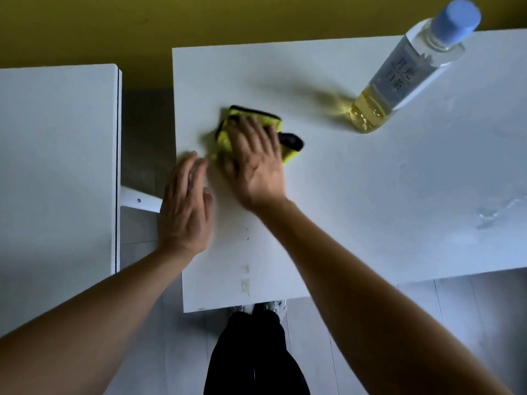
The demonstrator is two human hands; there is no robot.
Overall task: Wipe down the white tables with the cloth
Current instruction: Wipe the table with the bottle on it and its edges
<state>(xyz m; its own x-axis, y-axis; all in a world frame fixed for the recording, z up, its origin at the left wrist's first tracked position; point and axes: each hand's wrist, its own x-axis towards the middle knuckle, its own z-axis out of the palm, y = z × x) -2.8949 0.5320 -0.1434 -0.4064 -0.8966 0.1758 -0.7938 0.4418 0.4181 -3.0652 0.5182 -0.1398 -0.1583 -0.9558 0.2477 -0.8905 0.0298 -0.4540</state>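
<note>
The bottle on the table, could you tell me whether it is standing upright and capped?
Upright and capped. The bottle stands on its base on the white table, blue cap on top, with yellow liquid filling only its lower part.

Only one thing here has any writing on it – the clear bottle (410, 69) with the blue cap, standing on the white table (370, 195) at the far right. Its pale grey label carries four big dark Chinese characters stacked in two columns, and they look like 月光白茶 – though the shot is a bit soft, so I wouldn't swear to every stroke. There's some finer print or a small graphic near the label's top edge, way too tiny to make out. No numbers, logos or signs readable anywhere else in the shot.
</note>
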